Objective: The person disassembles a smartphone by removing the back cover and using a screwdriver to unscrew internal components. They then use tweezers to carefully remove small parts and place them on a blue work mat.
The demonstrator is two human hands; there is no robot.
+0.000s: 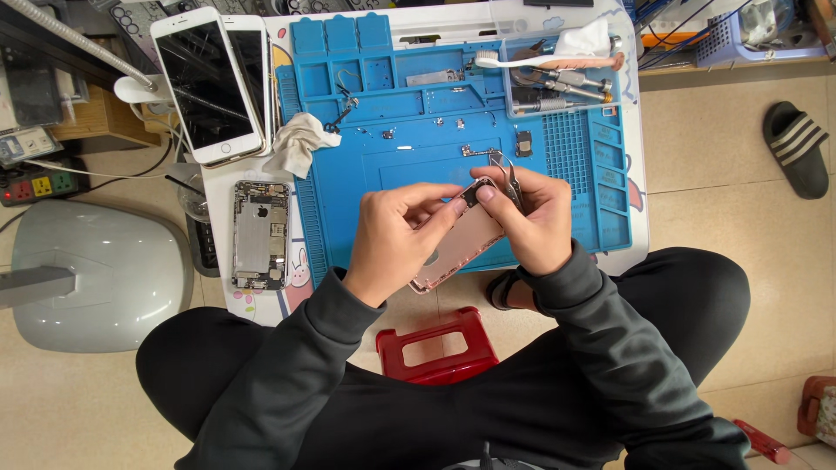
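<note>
Both my hands meet over the near edge of a blue repair mat (418, 165). My left hand (396, 239) grips the side of a pink phone rear housing (461, 244), tilted with its back up. My right hand (535, 218) holds the housing's upper corner, thumb pressing a small black part at the camera hole, and also keeps metal tweezers (509, 178) between its fingers. Small screws and tiny parts lie scattered on the mat beyond my hands.
Two phones with dark screens (209, 83) lie at the mat's far left, an opened phone body (259, 233) below them, and a white cloth (296, 144) beside. A clear tray (562, 78) with screwdrivers and a toothbrush sits far right. A red stool (435, 348) stands between my knees.
</note>
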